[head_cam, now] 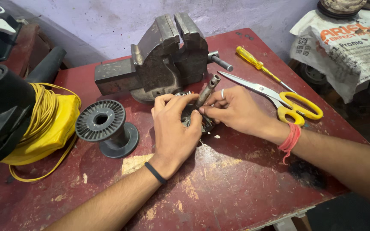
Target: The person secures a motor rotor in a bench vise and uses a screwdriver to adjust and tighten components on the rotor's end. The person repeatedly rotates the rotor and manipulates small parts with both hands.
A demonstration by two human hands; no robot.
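Note:
My left hand wraps over a small motor armature resting on the red worktable, in front of a grey bench vise. The armature's steel shaft sticks up and away between my two hands. My right hand, with a ring on one finger and a red thread at the wrist, pinches at the armature's top right beside the shaft. Most of the armature body is hidden under my fingers.
An empty dark plastic spool lies left of my hands. Yellow-handled scissors and a yellow screwdriver lie to the right. A yellow wire coil on a yellow bag sits far left. A printed sack stands past the table's right edge.

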